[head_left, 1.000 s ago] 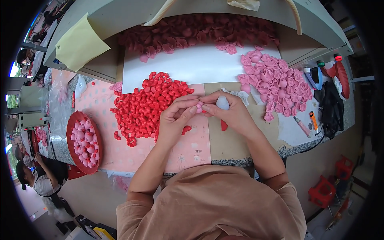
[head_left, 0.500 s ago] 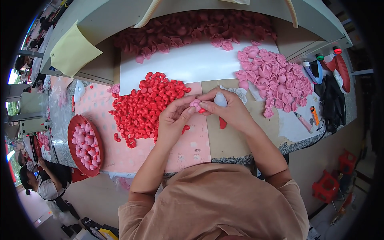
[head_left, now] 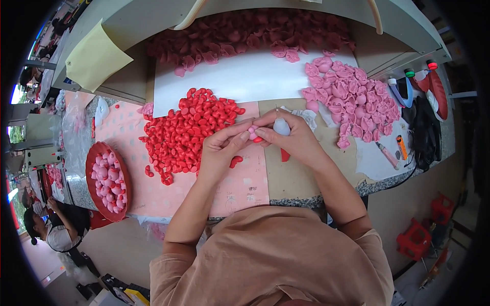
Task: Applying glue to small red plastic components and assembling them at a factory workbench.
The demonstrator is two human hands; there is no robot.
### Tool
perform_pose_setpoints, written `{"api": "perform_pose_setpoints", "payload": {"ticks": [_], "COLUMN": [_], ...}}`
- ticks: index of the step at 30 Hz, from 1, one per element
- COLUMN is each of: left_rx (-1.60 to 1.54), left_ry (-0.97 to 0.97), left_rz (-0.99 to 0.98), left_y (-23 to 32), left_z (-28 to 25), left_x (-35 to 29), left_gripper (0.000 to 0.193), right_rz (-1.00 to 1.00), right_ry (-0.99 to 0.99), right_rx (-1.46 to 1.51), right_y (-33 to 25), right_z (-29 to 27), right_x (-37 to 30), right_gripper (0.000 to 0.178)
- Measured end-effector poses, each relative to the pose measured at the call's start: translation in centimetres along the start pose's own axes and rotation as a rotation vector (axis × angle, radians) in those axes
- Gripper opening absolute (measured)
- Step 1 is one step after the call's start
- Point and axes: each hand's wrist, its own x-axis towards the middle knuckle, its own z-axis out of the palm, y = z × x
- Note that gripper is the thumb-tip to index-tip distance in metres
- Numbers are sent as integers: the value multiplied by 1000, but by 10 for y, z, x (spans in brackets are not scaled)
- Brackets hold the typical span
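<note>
In front of my chest, my left hand [head_left: 219, 148] pinches a small pink rounded piece [head_left: 252, 131] between thumb and fingers. My right hand [head_left: 301, 145] meets it there, its thumb and fingertips closed on a glossy red piece [head_left: 258, 139] pressed against the pink one. A translucent squeeze bottle [head_left: 282, 127] with a thin needle tip pointing away from me is tucked in the same right hand. Fingers partly cover how the two pieces join. Left of my hands lies a heap of similar red pieces [head_left: 178, 135].
Pink petal-like shells [head_left: 352, 97] are piled at the right, with more shells [head_left: 229, 41] under the shelf. A red basin [head_left: 127, 191] holds pink-and-red pieces at the left. An orange cutter [head_left: 401, 147] and a glue tube [head_left: 388, 156] lie right. Another person [head_left: 58, 232] sits far left.
Both hands stay together at almost the same place, with the pink and red pieces still between them. The view has shifted very slightly.
</note>
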Motion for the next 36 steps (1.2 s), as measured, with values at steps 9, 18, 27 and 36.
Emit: {"api": "perform_pose_setpoints", "payload": {"ticks": [9, 18, 27, 36], "left_rx": [-5, -16, 46, 91], "left_ry": [22, 4, -13, -15], "left_rz": [11, 44, 74, 65], "left_y": [4, 2, 0, -1], "left_z": [6, 4, 6, 5], "left_x": [1, 1, 1, 2], "left_gripper": [21, 6, 6, 5], "right_rz": [-93, -97, -163, -113], "right_ry": [8, 18, 25, 48], "right_rx": [-159, -201, -218, -253], "right_y": [-1, -1, -1, -2], "right_z": [-1, 1, 1, 1], "right_x": [1, -1, -1, -1], "right_gripper": [12, 12, 11, 9]}}
